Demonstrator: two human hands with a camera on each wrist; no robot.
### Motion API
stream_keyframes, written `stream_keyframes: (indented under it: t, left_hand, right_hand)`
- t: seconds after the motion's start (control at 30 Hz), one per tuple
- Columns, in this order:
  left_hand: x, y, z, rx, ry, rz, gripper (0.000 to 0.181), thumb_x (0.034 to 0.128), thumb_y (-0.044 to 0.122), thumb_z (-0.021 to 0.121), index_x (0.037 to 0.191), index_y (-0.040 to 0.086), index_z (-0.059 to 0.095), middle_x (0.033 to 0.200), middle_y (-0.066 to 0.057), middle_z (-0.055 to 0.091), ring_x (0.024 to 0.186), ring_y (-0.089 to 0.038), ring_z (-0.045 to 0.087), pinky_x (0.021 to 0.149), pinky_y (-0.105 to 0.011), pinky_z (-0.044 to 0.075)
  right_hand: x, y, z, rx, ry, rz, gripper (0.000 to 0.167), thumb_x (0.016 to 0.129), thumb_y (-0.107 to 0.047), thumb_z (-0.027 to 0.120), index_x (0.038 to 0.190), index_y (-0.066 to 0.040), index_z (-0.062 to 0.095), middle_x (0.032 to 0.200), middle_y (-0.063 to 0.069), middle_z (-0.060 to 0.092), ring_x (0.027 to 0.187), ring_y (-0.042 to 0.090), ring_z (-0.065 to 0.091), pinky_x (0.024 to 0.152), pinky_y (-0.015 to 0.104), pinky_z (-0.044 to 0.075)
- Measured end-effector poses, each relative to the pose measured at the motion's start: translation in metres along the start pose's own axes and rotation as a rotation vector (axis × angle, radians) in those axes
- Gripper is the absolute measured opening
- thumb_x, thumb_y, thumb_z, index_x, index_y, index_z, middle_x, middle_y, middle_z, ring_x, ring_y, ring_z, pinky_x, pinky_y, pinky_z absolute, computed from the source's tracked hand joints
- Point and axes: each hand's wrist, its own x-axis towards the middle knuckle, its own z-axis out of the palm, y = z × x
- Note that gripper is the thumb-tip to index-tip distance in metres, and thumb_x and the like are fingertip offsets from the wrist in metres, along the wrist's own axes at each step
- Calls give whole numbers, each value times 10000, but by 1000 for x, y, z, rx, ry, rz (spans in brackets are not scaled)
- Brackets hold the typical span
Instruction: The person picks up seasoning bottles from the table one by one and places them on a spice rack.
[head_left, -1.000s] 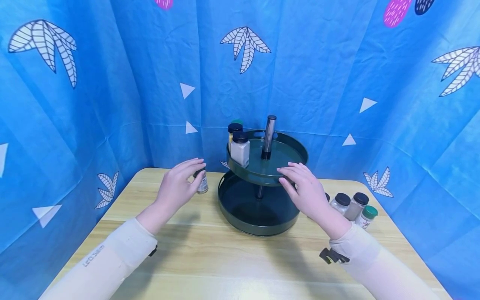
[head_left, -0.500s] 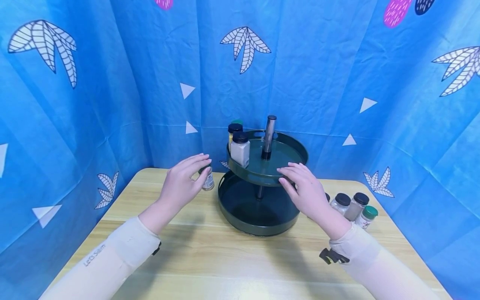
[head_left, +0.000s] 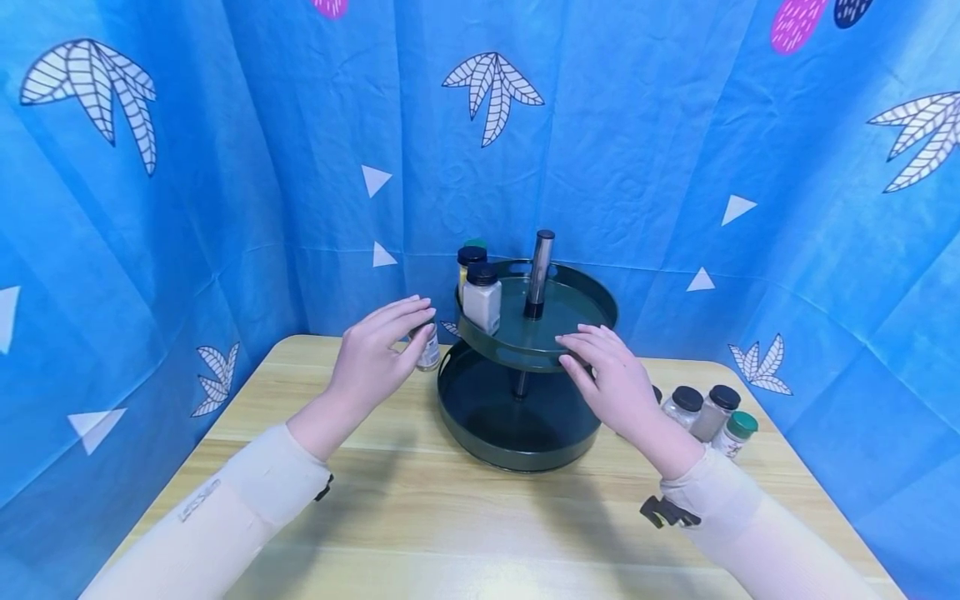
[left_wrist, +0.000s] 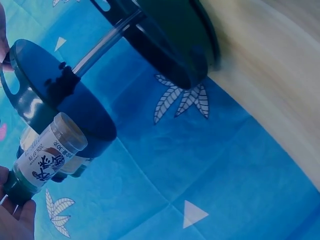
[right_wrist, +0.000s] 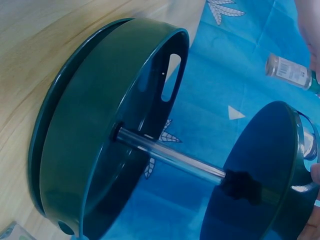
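Note:
My left hand pinches a spice jar by its green cap, with the cap end toward the palm. In the left wrist view this jar holds pale contents and bears a printed label. It hangs above the table, left of a dark green two-tier turntable. My right hand grips the front right rim of the upper tray, fingers over the edge and thumb outside. On that tray's left side stand a white-powder jar with a black cap, another black-capped jar and a mostly hidden green-capped one.
Several jars stand on the table to the right, including a green-capped jar and a black-capped jar; my right arm partly hides one. A chrome post rises from the turntable's centre. A blue curtain surrounds the table's back and sides.
My left hand has carried the spice jar up and to the right, closer to the turntable. The right hand stays at the upper tray's rim, and the turntable has not visibly moved.

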Motion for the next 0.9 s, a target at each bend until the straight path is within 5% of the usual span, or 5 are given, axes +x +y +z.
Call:
stream_keyframes:
  t: [0.47, 0.9]
  left_hand:
    - [16, 11, 4, -56, 53, 34, 270, 874, 99, 779, 1135, 36, 758, 1201, -102, 714, 1178, -240, 652, 976, -416, 531]
    - [32, 23, 8, -134, 190, 55, 252, 863, 80, 782, 1104, 7, 764, 1175, -111, 723, 1164, -234, 660, 997, -377, 520]
  right_hand:
    - [0, 0, -1, 5, -1, 1, 341, 976, -245, 671, 1287, -107, 682, 1292, 103, 670, 1346, 299, 500, 1182, 509, 285]
    - [0, -1, -1, 11, -6, 11, 340, 973, -240, 674, 1283, -100, 682, 1296, 119, 666, 1346, 312, 497, 1174, 528, 291]
